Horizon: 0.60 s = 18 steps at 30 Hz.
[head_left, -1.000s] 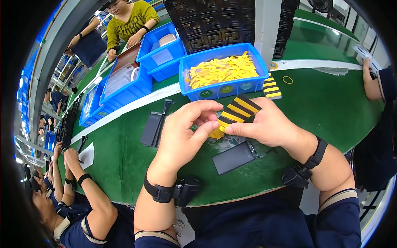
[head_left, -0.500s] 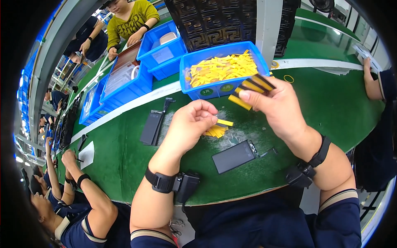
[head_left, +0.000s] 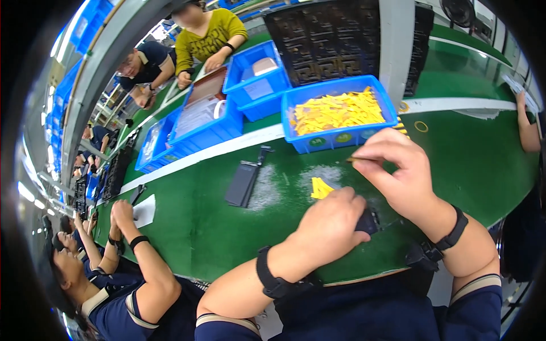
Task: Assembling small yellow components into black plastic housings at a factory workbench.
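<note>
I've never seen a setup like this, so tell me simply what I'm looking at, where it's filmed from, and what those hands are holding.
There's no robot here: these are a person's bare hands, seen from a wide fisheye camera on that person's head, looking down. That's why straight edges bend.

On the green table lie a few yellow strips and, further left, some dark flat pieces. Behind stands a blue bin of yellow pieces.

The right hand pinches a small thin item, too small to identify. The left hand covers most of a dark flat block; its grip is hidden. Hands at the far left belong to co-workers.
</note>
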Available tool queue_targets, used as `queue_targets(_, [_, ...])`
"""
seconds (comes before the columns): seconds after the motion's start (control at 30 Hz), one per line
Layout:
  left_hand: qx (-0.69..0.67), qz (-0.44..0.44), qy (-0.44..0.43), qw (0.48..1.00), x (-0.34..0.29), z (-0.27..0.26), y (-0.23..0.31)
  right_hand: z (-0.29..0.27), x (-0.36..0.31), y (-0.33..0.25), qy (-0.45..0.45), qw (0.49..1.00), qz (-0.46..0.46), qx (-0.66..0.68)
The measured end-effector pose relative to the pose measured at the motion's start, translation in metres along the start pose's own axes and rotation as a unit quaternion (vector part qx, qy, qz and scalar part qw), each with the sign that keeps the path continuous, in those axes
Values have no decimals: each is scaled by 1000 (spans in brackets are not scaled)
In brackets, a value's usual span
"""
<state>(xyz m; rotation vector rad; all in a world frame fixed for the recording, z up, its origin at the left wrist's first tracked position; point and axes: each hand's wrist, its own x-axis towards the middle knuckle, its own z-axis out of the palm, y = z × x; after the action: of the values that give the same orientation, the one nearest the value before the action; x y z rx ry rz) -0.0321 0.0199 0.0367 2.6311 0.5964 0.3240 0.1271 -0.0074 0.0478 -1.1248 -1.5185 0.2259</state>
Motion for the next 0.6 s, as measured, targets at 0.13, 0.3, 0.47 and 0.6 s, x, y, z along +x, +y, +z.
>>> queue_targets(0.13, [-133, -84, 69, 985, 6, -1, -8, -5, -2, -8, -2, 1000, -12, -11])
queue_targets(0.3, [-455, -84, 150, 874, 6, -8, -32, -2, 3, -3, 13, 998, 1, -59])
queue_targets(0.47, [-521, -109, 114, 839, 6, -16, -29, 0, 3, 4, -5, 992, 110, 59])
queue_targets(0.6, [-516, -105, 102, 844, 7, -15, -30, 0, 3, 2, -10, 990, 131, 41])
